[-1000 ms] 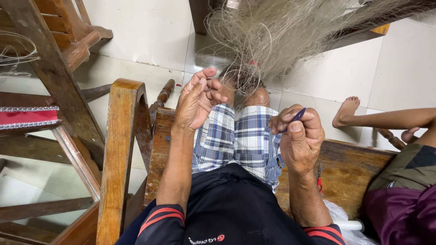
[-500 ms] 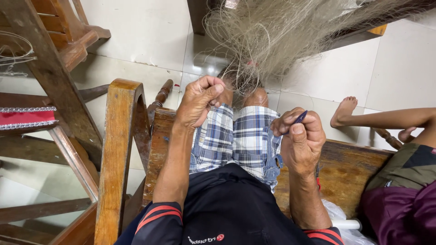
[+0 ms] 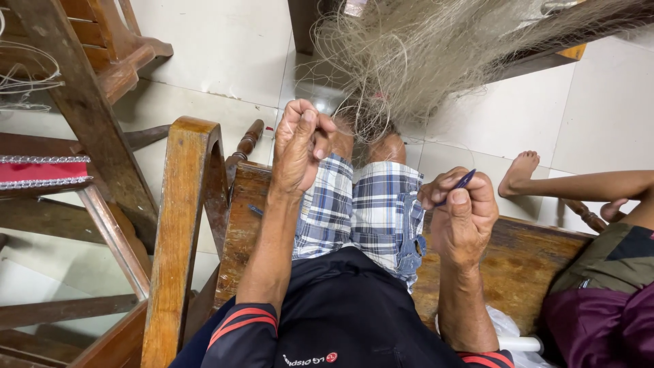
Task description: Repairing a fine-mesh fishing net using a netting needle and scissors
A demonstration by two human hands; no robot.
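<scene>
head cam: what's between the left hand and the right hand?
In the head view, the person's lap in plaid shorts fills the gap between the left hand and the right hand, which holds a thin dark blue tool.

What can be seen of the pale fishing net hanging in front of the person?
The net is a bunched mass of fine, pale straw-coloured filament, translucent and tangled, with loose loops straying outward. It hangs from the top of the picture, widest above and narrowing to a gathered end near the person's knees, over the tiled floor. The left hand is closed just beside that gathered end; whether it grips strands cannot be told. The right hand, apart from it, holds a thin dark blue tool in its fingers.
</scene>
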